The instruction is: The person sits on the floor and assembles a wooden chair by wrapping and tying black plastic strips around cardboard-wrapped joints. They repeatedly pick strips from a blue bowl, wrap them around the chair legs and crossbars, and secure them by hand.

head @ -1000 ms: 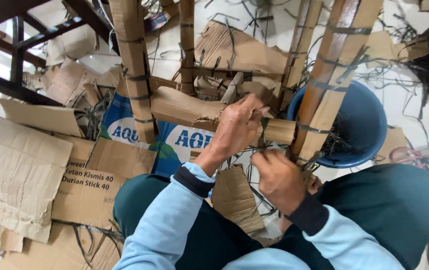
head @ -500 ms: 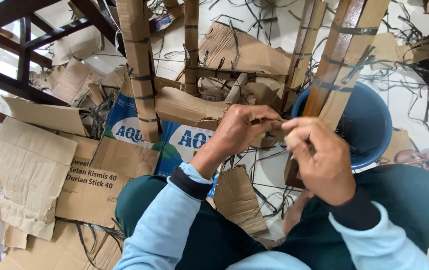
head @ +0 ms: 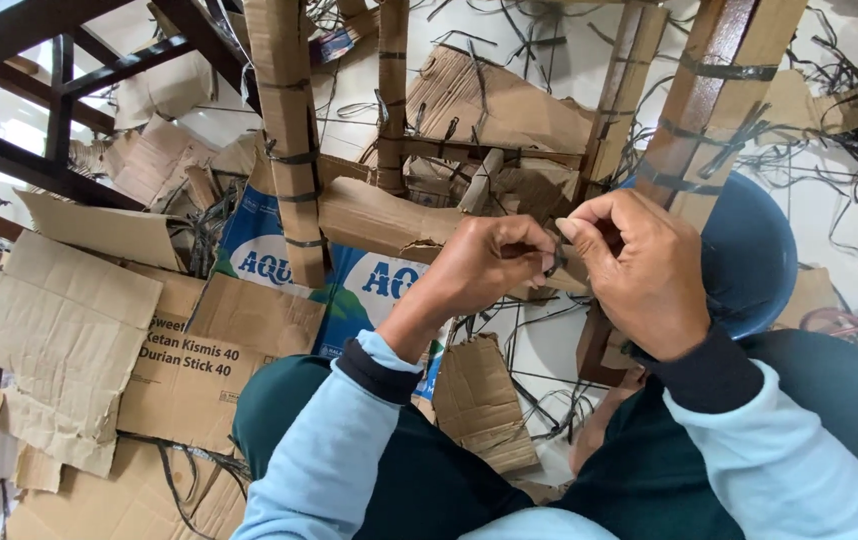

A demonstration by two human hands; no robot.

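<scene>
My left hand (head: 489, 265) and right hand (head: 639, 270) meet in front of the cardboard-wrapped leg (head: 719, 110) — both curled nearly shut, fingertips pinching a thin black strap (head: 555, 262) between them — held close, I judge, to keep it taut against the wrapping.

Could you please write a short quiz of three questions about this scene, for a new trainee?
1. True or false: the left hand and the right hand are close together, pinching a thin dark strap between them.
2. What wraps the furniture legs?
A. White cloth
B. Brown cardboard bound with dark straps
C. Clear bubble wrap
3. What colour is the round plastic stool behind the right hand?

Key:
1. True. The fingertips of both hands meet at the strap.
2. B.
3. Blue.
</scene>
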